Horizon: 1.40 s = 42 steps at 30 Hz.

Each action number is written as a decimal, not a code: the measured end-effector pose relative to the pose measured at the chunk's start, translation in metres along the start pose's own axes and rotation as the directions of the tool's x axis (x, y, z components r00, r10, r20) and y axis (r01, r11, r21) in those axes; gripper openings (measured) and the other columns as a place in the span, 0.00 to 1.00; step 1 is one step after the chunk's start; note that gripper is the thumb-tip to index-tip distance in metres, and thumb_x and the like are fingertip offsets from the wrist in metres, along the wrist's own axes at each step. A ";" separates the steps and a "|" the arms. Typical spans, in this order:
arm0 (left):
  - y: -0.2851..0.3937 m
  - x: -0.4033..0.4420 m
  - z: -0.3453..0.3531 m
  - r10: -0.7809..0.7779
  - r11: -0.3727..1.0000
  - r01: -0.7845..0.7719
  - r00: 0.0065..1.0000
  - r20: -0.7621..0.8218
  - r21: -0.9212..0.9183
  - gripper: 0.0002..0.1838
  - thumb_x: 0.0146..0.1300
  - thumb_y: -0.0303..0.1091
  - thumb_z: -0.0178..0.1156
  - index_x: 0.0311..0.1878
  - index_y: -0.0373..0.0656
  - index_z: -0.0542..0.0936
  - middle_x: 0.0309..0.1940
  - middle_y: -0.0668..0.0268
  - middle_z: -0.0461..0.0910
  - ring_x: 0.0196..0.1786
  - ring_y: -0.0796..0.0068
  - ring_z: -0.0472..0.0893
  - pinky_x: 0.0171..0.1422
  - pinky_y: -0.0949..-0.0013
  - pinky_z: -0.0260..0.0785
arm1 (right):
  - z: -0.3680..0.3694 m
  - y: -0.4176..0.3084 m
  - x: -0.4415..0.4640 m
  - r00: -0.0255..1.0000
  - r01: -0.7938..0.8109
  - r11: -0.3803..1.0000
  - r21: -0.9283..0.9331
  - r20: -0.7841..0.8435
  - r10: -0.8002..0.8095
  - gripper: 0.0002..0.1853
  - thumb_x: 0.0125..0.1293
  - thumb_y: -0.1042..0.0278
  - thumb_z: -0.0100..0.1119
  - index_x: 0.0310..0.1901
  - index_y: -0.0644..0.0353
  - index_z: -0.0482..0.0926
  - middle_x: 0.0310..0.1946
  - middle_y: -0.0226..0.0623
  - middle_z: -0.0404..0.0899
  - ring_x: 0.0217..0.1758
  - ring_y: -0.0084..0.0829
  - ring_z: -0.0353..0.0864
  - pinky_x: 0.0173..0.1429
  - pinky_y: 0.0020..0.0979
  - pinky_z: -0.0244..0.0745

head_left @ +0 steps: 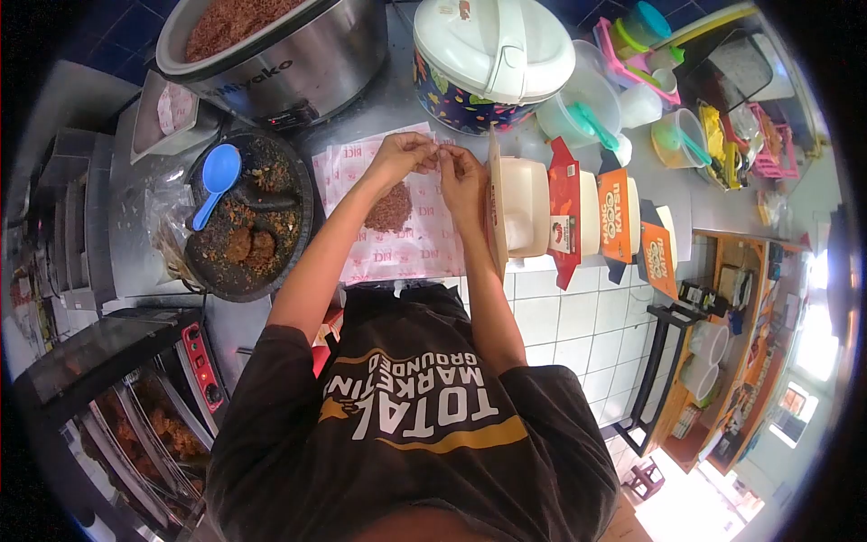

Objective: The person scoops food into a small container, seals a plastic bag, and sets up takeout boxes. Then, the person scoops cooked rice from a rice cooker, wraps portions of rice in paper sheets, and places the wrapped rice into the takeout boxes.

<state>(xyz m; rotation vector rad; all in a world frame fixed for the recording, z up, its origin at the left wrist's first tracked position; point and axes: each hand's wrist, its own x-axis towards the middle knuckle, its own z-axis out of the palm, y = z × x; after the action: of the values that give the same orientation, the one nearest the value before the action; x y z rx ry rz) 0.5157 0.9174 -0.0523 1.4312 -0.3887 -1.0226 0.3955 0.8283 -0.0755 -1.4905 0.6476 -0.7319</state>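
My left hand [404, 161] and my right hand [462, 176] meet above the far part of a printed wrapping paper [348, 248]. Both have their fingertips pinched together. Whatever lies between them, if anything, is too small to make out. On the paper below, a mound of reddish-brown rice [391, 210] sits partly behind my left wrist. Just right of my right forearm stands a row of folded food boxes [564, 212] in white, red and orange.
A stone mortar [280, 248] with a blue spoon [219, 176] is on the left. Behind stand a large rice cooker [298, 77] and a lidded rice container [470, 90]. Plastic tubs [582, 95] crowd the back right. A glass-fronted warmer [135, 397] holds fried food at lower left.
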 end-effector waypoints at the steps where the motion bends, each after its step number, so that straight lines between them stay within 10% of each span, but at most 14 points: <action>1: 0.000 0.000 -0.001 -0.016 0.999 0.017 1.000 0.006 -0.031 0.08 0.72 0.32 0.63 0.46 0.36 0.84 0.36 0.63 0.85 0.35 0.75 0.84 0.43 0.71 0.79 | 0.001 0.001 0.001 1.000 0.017 1.000 0.004 -0.005 -0.017 0.09 0.74 0.70 0.60 0.47 0.67 0.83 0.35 0.35 0.87 0.35 0.19 0.83 0.42 0.23 0.78; 18: 0.003 -0.005 0.001 -0.050 0.999 0.050 0.999 -0.012 -0.015 0.06 0.73 0.31 0.61 0.42 0.39 0.83 0.34 0.66 0.85 0.34 0.77 0.82 0.40 0.75 0.74 | 0.000 0.004 0.000 1.000 0.011 1.000 0.013 0.011 -0.011 0.08 0.72 0.71 0.62 0.45 0.68 0.82 0.30 0.35 0.85 0.30 0.18 0.80 0.34 0.24 0.74; 21: -0.008 -0.002 0.003 0.038 0.996 -0.032 0.997 -0.073 0.081 0.05 0.70 0.30 0.62 0.38 0.39 0.82 0.30 0.67 0.83 0.31 0.78 0.80 0.36 0.74 0.71 | 0.000 0.002 0.002 0.993 0.108 0.984 -0.139 -0.041 -0.115 0.09 0.68 0.78 0.60 0.48 0.68 0.81 0.31 0.39 0.85 0.30 0.30 0.83 0.36 0.32 0.78; 23: -0.014 0.001 0.003 0.122 0.984 -0.105 0.985 -0.118 0.142 0.05 0.68 0.29 0.64 0.37 0.39 0.81 0.28 0.67 0.83 0.29 0.78 0.79 0.34 0.73 0.70 | -0.001 -0.038 0.002 0.763 0.441 0.500 -0.746 0.017 -0.647 0.16 0.62 0.81 0.59 0.52 0.68 0.78 0.34 0.47 0.84 0.34 0.48 0.85 0.42 0.44 0.80; 27: -0.001 -0.011 0.003 0.364 0.813 -0.282 0.929 -0.067 0.509 0.08 0.59 0.28 0.67 0.41 0.40 0.82 0.32 0.64 0.81 0.34 0.70 0.79 0.41 0.67 0.71 | 0.004 -0.056 -0.009 0.825 0.534 0.694 -0.484 0.118 -0.552 0.23 0.58 0.80 0.61 0.57 0.67 0.76 0.37 0.52 0.84 0.41 0.58 0.83 0.50 0.51 0.78; 29: 0.016 -0.020 -0.003 0.444 0.707 -0.360 0.896 0.015 0.609 0.12 0.56 0.27 0.67 0.45 0.41 0.82 0.35 0.61 0.81 0.39 0.64 0.81 0.46 0.64 0.73 | -0.005 -0.034 0.003 0.940 0.277 0.785 -0.553 0.326 -0.102 0.19 0.59 0.76 0.63 0.53 0.67 0.79 0.37 0.51 0.84 0.41 0.52 0.85 0.50 0.43 0.79; 31: 0.028 -0.025 -0.022 0.716 0.289 -0.527 0.673 0.184 0.799 0.21 0.53 0.26 0.65 0.54 0.42 0.80 0.43 0.55 0.79 0.51 0.54 0.79 0.61 0.55 0.70 | -0.008 -0.016 0.007 0.956 0.222 0.852 -0.475 0.277 -0.095 0.16 0.58 0.76 0.63 0.50 0.66 0.81 0.36 0.50 0.84 0.40 0.50 0.85 0.48 0.40 0.79; 33: 0.026 -0.021 -0.050 0.634 0.274 -0.488 0.739 0.226 0.829 0.29 0.52 0.27 0.64 0.61 0.45 0.77 0.49 0.53 0.80 0.60 0.48 0.76 0.71 0.49 0.64 | -0.013 -0.003 0.005 0.968 0.166 0.905 -0.391 0.239 -0.074 0.13 0.58 0.77 0.63 0.47 0.64 0.83 0.35 0.50 0.84 0.40 0.47 0.85 0.47 0.37 0.79; 36: 0.037 -0.030 -0.073 0.076 0.066 -0.301 0.952 0.296 0.951 0.20 0.59 0.30 0.64 0.56 0.45 0.81 0.53 0.56 0.82 0.63 0.52 0.76 0.70 0.54 0.65 | -0.022 0.010 0.001 0.960 0.220 0.951 -0.218 0.221 -0.172 0.09 0.60 0.77 0.63 0.43 0.61 0.86 0.32 0.48 0.85 0.37 0.44 0.86 0.42 0.34 0.78; 40: 0.035 -0.053 -0.088 -0.058 -0.029 -0.249 0.967 0.247 0.968 0.13 0.58 0.27 0.62 0.48 0.42 0.83 0.48 0.59 0.83 0.59 0.58 0.79 0.65 0.56 0.69 | -0.033 0.012 -0.015 0.973 0.121 0.937 -0.327 0.228 -0.047 0.11 0.61 0.81 0.60 0.43 0.58 0.86 0.33 0.45 0.86 0.36 0.44 0.85 0.44 0.35 0.78; 42: 0.033 -0.090 -0.086 0.207 -0.191 -0.450 0.850 0.484 0.873 0.07 0.56 0.26 0.59 0.38 0.41 0.84 0.41 0.62 0.83 0.53 0.60 0.81 0.60 0.58 0.72 | -0.034 -0.002 -0.028 0.974 0.137 0.930 -0.341 0.216 -0.064 0.11 0.60 0.81 0.60 0.42 0.59 0.85 0.34 0.44 0.86 0.35 0.44 0.85 0.45 0.35 0.78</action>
<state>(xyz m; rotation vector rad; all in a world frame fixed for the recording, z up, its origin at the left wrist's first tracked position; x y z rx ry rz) 0.5437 1.0339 -0.0050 2.3349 -1.9715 -0.1471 0.3516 0.8286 -0.0754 -1.9164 0.5698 -0.5484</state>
